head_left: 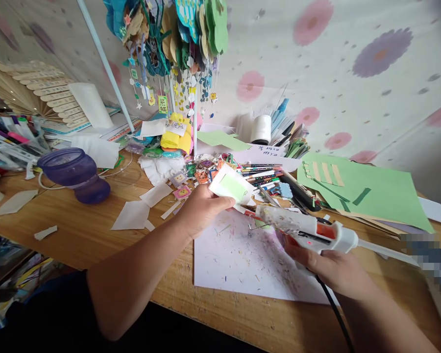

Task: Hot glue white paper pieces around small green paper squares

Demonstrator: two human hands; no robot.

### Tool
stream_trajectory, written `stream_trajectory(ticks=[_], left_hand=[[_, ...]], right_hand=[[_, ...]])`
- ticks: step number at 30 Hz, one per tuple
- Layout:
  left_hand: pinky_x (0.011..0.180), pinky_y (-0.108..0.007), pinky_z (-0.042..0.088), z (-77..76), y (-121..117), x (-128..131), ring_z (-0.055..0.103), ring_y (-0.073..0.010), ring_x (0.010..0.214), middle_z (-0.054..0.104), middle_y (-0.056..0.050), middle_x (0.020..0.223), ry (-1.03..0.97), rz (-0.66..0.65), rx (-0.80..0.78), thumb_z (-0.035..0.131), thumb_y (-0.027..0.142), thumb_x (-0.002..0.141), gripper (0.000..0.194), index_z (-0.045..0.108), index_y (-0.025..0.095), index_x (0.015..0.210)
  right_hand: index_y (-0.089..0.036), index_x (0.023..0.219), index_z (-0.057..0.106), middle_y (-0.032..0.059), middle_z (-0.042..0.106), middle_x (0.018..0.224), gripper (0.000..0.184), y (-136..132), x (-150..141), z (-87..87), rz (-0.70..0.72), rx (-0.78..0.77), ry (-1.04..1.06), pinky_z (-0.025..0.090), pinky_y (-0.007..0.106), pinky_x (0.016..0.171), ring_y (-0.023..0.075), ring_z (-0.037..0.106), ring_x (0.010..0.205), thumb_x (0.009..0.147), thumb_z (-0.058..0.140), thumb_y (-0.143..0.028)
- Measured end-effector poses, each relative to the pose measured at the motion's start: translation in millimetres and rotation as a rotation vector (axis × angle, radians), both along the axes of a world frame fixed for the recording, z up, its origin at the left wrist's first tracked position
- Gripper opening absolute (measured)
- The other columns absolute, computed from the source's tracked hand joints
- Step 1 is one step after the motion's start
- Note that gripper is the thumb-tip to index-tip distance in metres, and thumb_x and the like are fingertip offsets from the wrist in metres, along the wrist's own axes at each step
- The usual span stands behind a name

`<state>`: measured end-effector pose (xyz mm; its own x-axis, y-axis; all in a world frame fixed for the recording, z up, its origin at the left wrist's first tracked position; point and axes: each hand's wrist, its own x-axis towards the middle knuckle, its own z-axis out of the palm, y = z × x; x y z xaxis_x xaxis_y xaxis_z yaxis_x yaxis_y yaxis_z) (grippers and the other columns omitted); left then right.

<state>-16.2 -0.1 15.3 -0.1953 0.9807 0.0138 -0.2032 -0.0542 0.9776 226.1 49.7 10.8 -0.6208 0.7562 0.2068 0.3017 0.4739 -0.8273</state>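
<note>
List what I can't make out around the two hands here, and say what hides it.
All in the head view:
Left hand: some fingers hidden behind the green-patched card.
Glue gun: handle mostly covered by the right hand.
Black cord: cut off by the bottom edge.
White stick behind the gun: far end lost in pixelation.
Dark mark on the card: too small to read.
</note>
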Motion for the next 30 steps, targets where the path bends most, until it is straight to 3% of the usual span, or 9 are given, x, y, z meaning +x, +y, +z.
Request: stream_trajectory(ticks=[6,15,22,26,30], left_hand=[[0.073,-0.032,0.051,-0.2,0.1,-1.1,0.062,-0.0197,0.082,0.073,-0.008,0.088,0.002,-0.004,-0.010,0.070,0.020,0.066,0.021,0.074,0.014,0.086],[0.066,-0.030,0.051,2.1,1.1,-2.0,0.062,-0.0168,0.072,0.070,-0.007,0.081,-0.224,-0.063,-0.072,0.076,0.022,0.058,0.026,0.071,0.014,0.082],[0.068,-0.031,0.050,4.8,0.0,-1.8,0.062,-0.0165,0.072,0.070,-0.006,0.078,-0.236,-0.033,-0.070,0.076,0.022,0.056,0.025,0.070,0.014,0.080],[0.073,-0.034,0.050,2.8,0.0,-2.7,0.062,-0.0171,0.071,0.069,-0.006,0.074,-0.285,0.019,-0.096,0.074,0.025,0.058,0.021,0.070,0.014,0.075],[0.076,-0.036,0.049,1.3,0.7,-3.5,0.062,-0.0180,0.072,0.068,-0.005,0.069,-0.358,-0.018,-0.071,0.072,0.026,0.061,0.017,0.070,0.014,0.073]], right_hand=[[-0.025,0.072,0.068,0.0069,0.068,0.069,0.023,-2.5,-2.0,3.2,-0.066,0.054,-0.032,0.053,0.037,0.067,0.0249,0.061,0.064,0.070,0.072,-0.048],[-0.020,0.071,0.063,0.0033,0.062,0.066,0.026,11.1,11.4,-15.2,0.050,-0.184,0.041,0.045,0.027,0.048,0.0158,0.054,0.056,0.076,0.068,-0.045],[-0.020,0.069,0.065,0.0036,0.064,0.065,0.020,10.5,9.7,-9.3,-0.041,-0.143,0.029,0.049,0.029,0.054,0.0185,0.058,0.059,0.072,0.070,-0.039],[-0.021,0.065,0.067,0.0040,0.065,0.064,0.012,12.9,12.0,-9.0,-0.071,-0.234,0.069,0.048,0.029,0.053,0.0195,0.058,0.059,0.065,0.073,-0.032],[-0.021,0.060,0.067,0.0038,0.063,0.063,0.011,15.9,14.3,-12.5,-0.084,-0.326,0.058,0.046,0.029,0.051,0.0193,0.055,0.059,0.062,0.071,-0.031]])
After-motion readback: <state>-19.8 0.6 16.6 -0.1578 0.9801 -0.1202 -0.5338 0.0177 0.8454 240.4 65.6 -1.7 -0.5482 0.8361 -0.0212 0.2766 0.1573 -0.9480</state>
